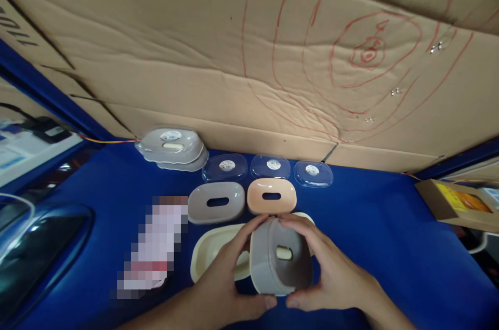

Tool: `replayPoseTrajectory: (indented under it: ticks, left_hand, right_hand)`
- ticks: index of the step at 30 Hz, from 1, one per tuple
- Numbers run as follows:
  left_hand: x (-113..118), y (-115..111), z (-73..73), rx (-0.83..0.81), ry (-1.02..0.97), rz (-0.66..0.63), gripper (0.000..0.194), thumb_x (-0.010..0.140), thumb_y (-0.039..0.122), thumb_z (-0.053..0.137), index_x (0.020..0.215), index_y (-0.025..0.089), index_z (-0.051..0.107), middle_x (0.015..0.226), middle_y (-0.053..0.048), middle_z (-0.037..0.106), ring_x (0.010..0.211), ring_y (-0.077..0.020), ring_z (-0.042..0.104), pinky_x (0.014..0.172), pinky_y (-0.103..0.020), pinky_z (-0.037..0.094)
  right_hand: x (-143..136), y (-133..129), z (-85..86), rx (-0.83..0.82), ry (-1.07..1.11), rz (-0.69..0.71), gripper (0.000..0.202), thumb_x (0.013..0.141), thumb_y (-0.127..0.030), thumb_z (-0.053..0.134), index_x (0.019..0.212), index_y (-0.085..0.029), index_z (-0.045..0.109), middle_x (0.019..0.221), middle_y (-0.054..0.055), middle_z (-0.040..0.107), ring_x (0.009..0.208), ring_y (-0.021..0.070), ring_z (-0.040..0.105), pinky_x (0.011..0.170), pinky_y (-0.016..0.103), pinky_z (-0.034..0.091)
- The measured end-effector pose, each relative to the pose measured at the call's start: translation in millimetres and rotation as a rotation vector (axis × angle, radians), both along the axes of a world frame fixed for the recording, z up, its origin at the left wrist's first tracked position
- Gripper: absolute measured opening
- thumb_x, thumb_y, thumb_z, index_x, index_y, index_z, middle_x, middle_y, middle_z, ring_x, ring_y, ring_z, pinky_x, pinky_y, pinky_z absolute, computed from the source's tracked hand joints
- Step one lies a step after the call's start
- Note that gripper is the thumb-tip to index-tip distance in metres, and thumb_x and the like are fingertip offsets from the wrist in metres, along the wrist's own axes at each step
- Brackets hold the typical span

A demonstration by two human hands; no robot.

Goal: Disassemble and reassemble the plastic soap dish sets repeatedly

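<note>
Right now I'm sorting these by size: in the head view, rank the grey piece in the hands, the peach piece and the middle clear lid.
1. grey piece, held by the left hand and right hand, though nearest the camera, so unsure.
2. peach piece.
3. middle clear lid, only slightly smaller-looking.

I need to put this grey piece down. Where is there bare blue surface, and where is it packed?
Bare blue table lies wide open right of the right hand, up to the cardboard box. A smaller patch sits left, between the stacked lids and the blurred item. Crowded: ahead of the grey shell, where grey and peach shells, clear lids and cream tray sit close.
</note>
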State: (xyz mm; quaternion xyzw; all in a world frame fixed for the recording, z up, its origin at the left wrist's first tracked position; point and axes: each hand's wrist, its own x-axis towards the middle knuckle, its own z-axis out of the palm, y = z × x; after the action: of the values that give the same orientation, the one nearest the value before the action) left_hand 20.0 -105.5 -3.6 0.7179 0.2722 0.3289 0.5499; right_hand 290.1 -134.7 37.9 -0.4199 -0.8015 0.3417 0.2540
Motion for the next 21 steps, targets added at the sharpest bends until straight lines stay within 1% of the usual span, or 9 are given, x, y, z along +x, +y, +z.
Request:
replayPoseTrajectory:
  ticks: [3,6,8,10,12,14,16,18,21]
  left_hand:
    - [1,-1,-1.1,0.004,0.027,0.006,0.108,0.078,0.034,0.089,0.163,0.038,0.023,0.162,-0.010,0.050,0.145,-0.0368,0.054,0.119,-0.050,0.048]
    - [-1,-3,3.5,0.013,0.040,-0.020,0.106,0.078,0.035,0.087,0.161,0.038,0.023,0.160,-0.010,0.052,0.141,-0.0361,0.057,0.115,-0.049,0.051]
    - [-3,-4,7.7,-0.001,0.048,-0.041,0.103,0.077,0.038,0.088,0.159,0.039,0.025,0.160,-0.009,0.051,0.142,-0.0362,0.055,0.118,-0.051,0.048]
    - [-5,-5,11.1,-0.029,0.061,-0.055,0.102,0.076,0.040,0.089,0.158,0.041,0.028,0.161,-0.008,0.050,0.144,-0.0361,0.053,0.121,-0.053,0.043]
    - [-6,-5,12.8,-0.047,0.071,-0.074,0.103,0.075,0.039,0.090,0.157,0.042,0.028,0.161,-0.007,0.050,0.146,-0.0363,0.051,0.123,-0.055,0.040]
    - [-6,-5,13.5,-0.052,0.075,-0.092,0.104,0.073,0.038,0.091,0.156,0.043,0.029,0.162,-0.007,0.050,0.146,-0.0365,0.051,0.123,-0.055,0.039]
    - [-6,-5,14.2,-0.053,0.077,-0.108,0.105,0.072,0.039,0.092,0.156,0.044,0.029,0.162,-0.007,0.050,0.146,-0.0369,0.051,0.123,-0.055,0.039]
    - [-6,-5,15.8,-0.056,0.074,-0.113,0.106,0.072,0.040,0.093,0.157,0.043,0.030,0.163,-0.007,0.049,0.147,-0.0373,0.051,0.124,-0.055,0.039]
    - [-6,-7,20.4,-0.079,0.072,-0.114,0.105,0.072,0.040,0.093,0.158,0.038,0.033,0.164,-0.010,0.048,0.149,-0.0386,0.048,0.124,-0.054,0.037]
  right_hand:
    - [3,-3,6.4,0.006,0.007,-0.034,0.106,0.071,-0.035,0.091,0.156,-0.034,0.028,0.160,0.011,0.046,0.149,0.0319,0.046,0.121,0.046,0.041]
    - [16,-4,11.7,0.016,0.041,-0.060,0.094,0.077,-0.037,0.083,0.154,-0.032,0.029,0.159,0.012,0.046,0.148,0.0317,0.046,0.119,0.046,0.044]
    - [30,0,12.5,0.081,0.005,-0.139,0.085,0.082,-0.039,0.079,0.152,-0.031,0.031,0.160,0.013,0.043,0.150,0.0322,0.043,0.119,0.048,0.043]
    - [48,9,9.7,0.180,-0.135,-0.289,0.074,0.087,-0.039,0.076,0.148,-0.031,0.036,0.161,0.014,0.041,0.152,0.0340,0.040,0.120,0.054,0.040]
    - [66,19,3.3,0.250,-0.327,-0.430,0.063,0.090,-0.039,0.074,0.143,-0.031,0.042,0.160,0.016,0.044,0.151,0.0368,0.040,0.118,0.062,0.036]
    - [80,27,-5.2,0.279,-0.469,-0.489,0.054,0.090,-0.039,0.073,0.137,-0.030,0.047,0.158,0.016,0.048,0.149,0.0385,0.043,0.116,0.067,0.034]
    - [86,31,-13.9,0.268,-0.537,-0.473,0.050,0.091,-0.038,0.072,0.135,-0.029,0.050,0.158,0.016,0.049,0.151,0.0382,0.042,0.117,0.068,0.032]
    - [84,32,-21.1,0.228,-0.574,-0.419,0.048,0.094,-0.036,0.068,0.139,-0.031,0.051,0.162,0.014,0.047,0.155,0.0370,0.037,0.120,0.069,0.028]
    - [74,32,-26.3,0.180,-0.608,-0.319,0.046,0.103,-0.034,0.058,0.148,-0.037,0.050,0.173,0.008,0.033,0.162,0.0353,0.023,0.123,0.072,0.021]
